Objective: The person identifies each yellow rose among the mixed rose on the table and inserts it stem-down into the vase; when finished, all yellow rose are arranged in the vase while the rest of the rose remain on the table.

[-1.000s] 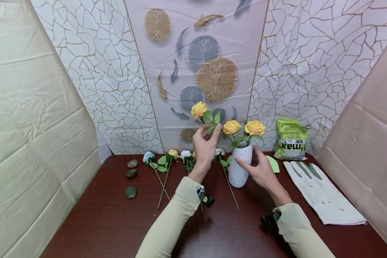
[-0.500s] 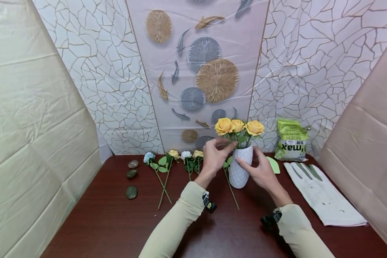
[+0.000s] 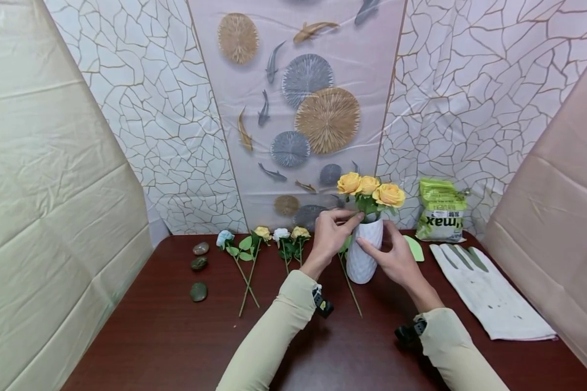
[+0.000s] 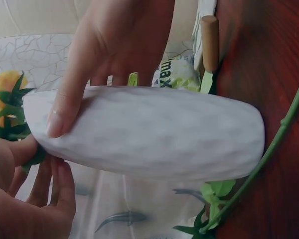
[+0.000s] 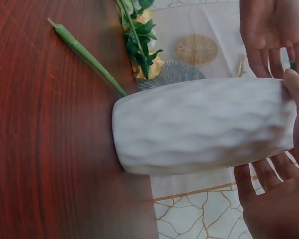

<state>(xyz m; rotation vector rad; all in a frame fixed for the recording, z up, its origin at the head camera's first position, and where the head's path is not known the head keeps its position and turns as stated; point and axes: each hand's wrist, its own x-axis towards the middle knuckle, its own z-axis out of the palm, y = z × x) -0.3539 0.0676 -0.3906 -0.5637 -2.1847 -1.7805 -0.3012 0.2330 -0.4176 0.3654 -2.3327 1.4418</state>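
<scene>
A white dimpled vase [image 3: 360, 265] stands at the back of the table with three yellow roses [image 3: 368, 185] clustered above its mouth. My right hand [image 3: 398, 259] holds the vase round its upper side, the thumb lying along the front near the rim. At the mouth's left side, my left hand [image 3: 331, 234] pinches a rose by its green stem and leaves between thumb and fingers. The left wrist view shows a green leaf [image 4: 36, 157] at those fingertips, right at the rim of the vase. The stems inside the vase are hidden.
Left of the vase lie a blue rose [image 3: 225, 238], a white rose [image 3: 281, 234] and several other flowers. Three dark stones [image 3: 199, 292] sit farther left. A green packet [image 3: 440, 212] and a white glove [image 3: 491, 296] are on the right. A wooden handle [image 4: 210, 44] shows behind the vase.
My left hand has brought the third yellow rose rightward and down to the vase, beside the other two. Its bloom now stands among theirs. My right hand has stayed on the vase.
</scene>
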